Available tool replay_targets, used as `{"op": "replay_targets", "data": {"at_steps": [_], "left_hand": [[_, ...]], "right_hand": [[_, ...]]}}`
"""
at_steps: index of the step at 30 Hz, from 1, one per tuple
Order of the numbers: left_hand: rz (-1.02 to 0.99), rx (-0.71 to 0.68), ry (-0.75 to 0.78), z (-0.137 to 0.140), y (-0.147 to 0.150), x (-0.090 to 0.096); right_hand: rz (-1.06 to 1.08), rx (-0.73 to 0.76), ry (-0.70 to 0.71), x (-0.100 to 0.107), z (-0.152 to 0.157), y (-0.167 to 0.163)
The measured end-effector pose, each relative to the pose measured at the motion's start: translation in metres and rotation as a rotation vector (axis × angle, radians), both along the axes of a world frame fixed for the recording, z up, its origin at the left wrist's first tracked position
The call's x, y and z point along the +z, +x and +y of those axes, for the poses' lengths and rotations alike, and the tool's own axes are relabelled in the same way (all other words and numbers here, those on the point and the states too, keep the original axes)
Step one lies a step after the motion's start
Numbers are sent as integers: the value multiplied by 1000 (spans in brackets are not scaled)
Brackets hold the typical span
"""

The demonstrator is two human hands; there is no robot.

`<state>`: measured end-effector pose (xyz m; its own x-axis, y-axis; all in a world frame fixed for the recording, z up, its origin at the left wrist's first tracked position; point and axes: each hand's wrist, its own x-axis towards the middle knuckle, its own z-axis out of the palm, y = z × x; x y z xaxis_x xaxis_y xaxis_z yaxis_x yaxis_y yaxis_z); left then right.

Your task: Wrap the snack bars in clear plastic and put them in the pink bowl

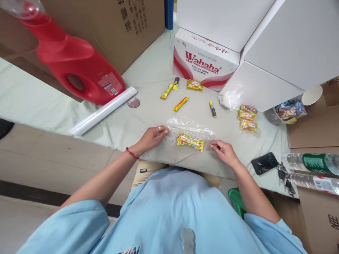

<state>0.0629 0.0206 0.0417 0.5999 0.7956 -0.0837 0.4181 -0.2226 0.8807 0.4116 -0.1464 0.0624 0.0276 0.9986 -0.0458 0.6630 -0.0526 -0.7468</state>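
A sheet of clear plastic film (190, 124) lies on the cloth-covered table in front of me. On it rest yellow wrapped snack bars (190, 141), side by side. My left hand (155, 137), with a ring and a red bracelet, pinches the film's left edge. At the right end of the film my right hand (224, 151) has thumb and fingers pinched together on its edge. Farther back lie a yellow snack stick (181, 104), another yellow stick (167, 91), a dark-and-yellow stick (212, 109) and a yellow packet (194, 85).
A roll of plastic film (104, 111) and a round metal lid (134, 102) are on the left, beside a red jug (79, 67). A Wahaha box (203, 63) stands behind. To the right are yellow packets (247, 120), a phone (264, 163), keys (284, 176) and water bottles (312, 164).
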Motion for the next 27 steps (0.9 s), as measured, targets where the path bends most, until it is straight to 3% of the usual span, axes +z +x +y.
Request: {"op": "replay_targets", "data": {"at_steps": [7, 14, 16, 19, 22, 25, 27], "left_hand": [[145, 146, 57, 5, 25, -20], [209, 207, 94, 4, 33, -24], [218, 221, 102, 5, 36, -25], [234, 243, 109, 5, 40, -28], [248, 261, 108, 9, 44, -30], [258, 290, 106, 13, 43, -29], [240, 379, 207, 13, 39, -24]], "right_hand": [[107, -205, -150, -26, 8, 9], [12, -254, -174, -42, 9, 18], [-156, -249, -115, -37, 11, 17], [-412, -245, 99, -19, 17, 1], [-419, -110, 225, -1, 25, -31], [-351, 140, 165, 1, 38, -63], [-363, 205, 93, -6, 47, -75]]}}
